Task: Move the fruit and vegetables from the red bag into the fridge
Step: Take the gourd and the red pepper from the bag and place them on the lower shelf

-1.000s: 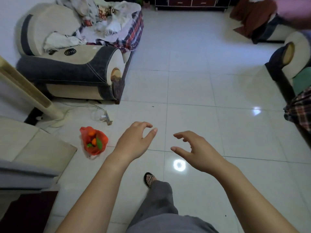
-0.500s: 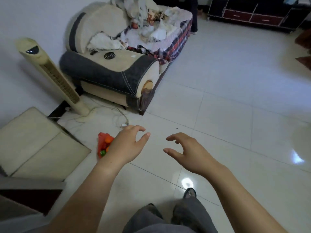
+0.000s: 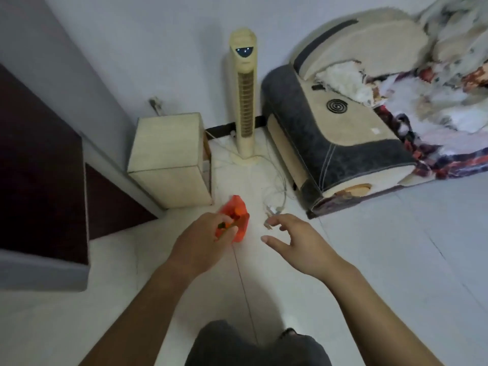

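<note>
The red bag (image 3: 239,213) lies on the white tiled floor, with orange and green produce showing inside it. My left hand (image 3: 200,241) is stretched out over the bag's near side and hides part of it; its fingers are loosely apart and nothing is in it. To the right of the bag, my right hand (image 3: 295,240) hovers with its fingers spread and empty. Just behind the bag, against the wall, stands a cream box-shaped cabinet (image 3: 169,159); I cannot tell whether it is the fridge.
A cream tower fan (image 3: 247,101) stands by the wall, and its cable and plug (image 3: 274,207) lie on the floor right of the bag. A grey and cream armchair (image 3: 343,133) piled with cloths sits at the right. Dark maroon furniture (image 3: 39,167) fills the left.
The view has swung left and nearer, so the bag now sits straight ahead under my left hand instead of off to the left. Both hands stay stretched forward and empty.
</note>
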Available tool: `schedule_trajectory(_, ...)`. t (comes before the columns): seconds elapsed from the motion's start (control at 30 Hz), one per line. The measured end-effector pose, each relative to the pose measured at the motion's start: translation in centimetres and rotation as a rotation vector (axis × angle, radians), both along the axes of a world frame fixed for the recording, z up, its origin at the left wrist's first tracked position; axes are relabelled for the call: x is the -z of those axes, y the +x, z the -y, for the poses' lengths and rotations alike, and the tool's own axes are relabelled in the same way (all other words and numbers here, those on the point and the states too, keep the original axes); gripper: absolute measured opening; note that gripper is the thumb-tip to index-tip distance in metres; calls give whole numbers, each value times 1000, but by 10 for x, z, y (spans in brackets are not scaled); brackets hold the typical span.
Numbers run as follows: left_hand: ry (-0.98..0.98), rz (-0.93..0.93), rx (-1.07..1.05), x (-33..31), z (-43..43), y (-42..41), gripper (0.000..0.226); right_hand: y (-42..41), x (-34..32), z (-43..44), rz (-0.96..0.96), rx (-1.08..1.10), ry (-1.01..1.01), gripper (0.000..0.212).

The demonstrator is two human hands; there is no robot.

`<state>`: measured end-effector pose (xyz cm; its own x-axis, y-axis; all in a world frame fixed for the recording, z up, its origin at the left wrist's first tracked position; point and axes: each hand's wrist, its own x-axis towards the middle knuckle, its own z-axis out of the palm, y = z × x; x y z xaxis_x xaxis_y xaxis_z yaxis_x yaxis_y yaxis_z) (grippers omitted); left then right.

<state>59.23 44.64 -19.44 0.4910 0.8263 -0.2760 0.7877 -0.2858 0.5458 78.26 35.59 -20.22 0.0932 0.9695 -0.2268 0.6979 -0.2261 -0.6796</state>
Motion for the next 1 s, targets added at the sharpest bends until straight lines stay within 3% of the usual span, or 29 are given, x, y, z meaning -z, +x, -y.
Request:
schedule_trajectory(0.27, -116, -110, -142, 36, -63, -12, 37, 14, 33, -91, 68, -174, -169, 43)
schedule_trajectory(0.67, -200, -142, -441, 102, -157, -1, 37, 39, 102, -245, -21, -470, -325, 37)
schedule_trajectory(0.83, -257, -116, -610, 194, -174, 15, 35, 46, 185, -312, 14, -693, -428, 38)
schedule_trajectory(1.0, -282, -133, -681, 357, -207, 26, 40, 37, 336, -370, 109, -897, -380, 36)
